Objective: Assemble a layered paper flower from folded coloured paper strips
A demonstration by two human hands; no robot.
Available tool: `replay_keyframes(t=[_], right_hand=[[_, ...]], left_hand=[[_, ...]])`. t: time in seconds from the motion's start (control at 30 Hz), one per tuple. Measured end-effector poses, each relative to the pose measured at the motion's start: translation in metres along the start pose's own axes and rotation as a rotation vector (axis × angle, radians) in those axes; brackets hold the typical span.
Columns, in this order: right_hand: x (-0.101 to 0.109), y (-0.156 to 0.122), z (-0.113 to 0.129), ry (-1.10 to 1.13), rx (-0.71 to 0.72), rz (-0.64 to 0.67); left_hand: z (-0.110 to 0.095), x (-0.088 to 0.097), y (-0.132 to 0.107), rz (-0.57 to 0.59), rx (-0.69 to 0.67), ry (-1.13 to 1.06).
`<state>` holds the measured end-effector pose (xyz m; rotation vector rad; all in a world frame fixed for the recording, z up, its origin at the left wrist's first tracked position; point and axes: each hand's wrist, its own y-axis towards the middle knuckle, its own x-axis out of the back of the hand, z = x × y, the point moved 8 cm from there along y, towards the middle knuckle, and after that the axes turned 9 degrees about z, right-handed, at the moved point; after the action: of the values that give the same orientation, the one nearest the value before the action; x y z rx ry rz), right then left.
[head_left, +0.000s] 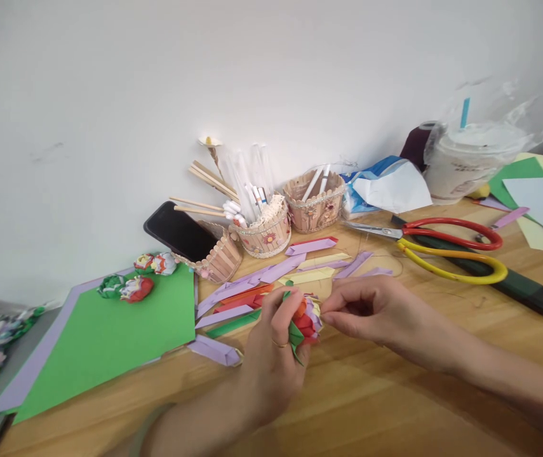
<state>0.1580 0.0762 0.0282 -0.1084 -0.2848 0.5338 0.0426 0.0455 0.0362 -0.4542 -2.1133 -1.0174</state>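
Note:
A folded paper flower (305, 322) in red, orange, lilac and pale yellow with green leaves is gripped in my left hand (278, 355), its petals turned to the right. My right hand (371, 314) is beside those petals, thumb and index finger pinched together at their edge. Whatever lies between these fingertips is too small to make out. Behind both hands, folded paper strips (233, 289) in lilac, red, green and pale yellow lie scattered on the wooden table (371, 400).
Scissors (452, 251) with red and yellow handles rest at the right over a dark green, blade-shaped object (533, 295). Decorated baskets (268, 235), a phone (183, 231) and a bagged cup (466, 158) line the wall. Green paper (113, 349) bears several small paper flowers (136, 289).

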Motion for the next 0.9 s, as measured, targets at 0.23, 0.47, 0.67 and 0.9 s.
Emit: replay_keyframes(t=[0.23,0.47,0.67,0.9], right_hand=[[-0.002,0.002,-0.001,0.085,-0.040,0.058],[0.002,-0.005,0.012,-0.226,0.122,-0.131],[-0.002,-0.007,0.013,-0.257,0.176,-0.128],[-0.004,-0.003,-0.002,-0.041,0.045,-0.022]], left_hand=[[0.000,0.001,0.000,-0.002,0.012,-0.011],[-0.001,0.001,0.000,-0.006,-0.031,0.004],[-0.003,0.003,0.001,-0.033,-0.023,0.122],[-0.002,0.003,-0.001,-0.039,-0.027,0.117]])
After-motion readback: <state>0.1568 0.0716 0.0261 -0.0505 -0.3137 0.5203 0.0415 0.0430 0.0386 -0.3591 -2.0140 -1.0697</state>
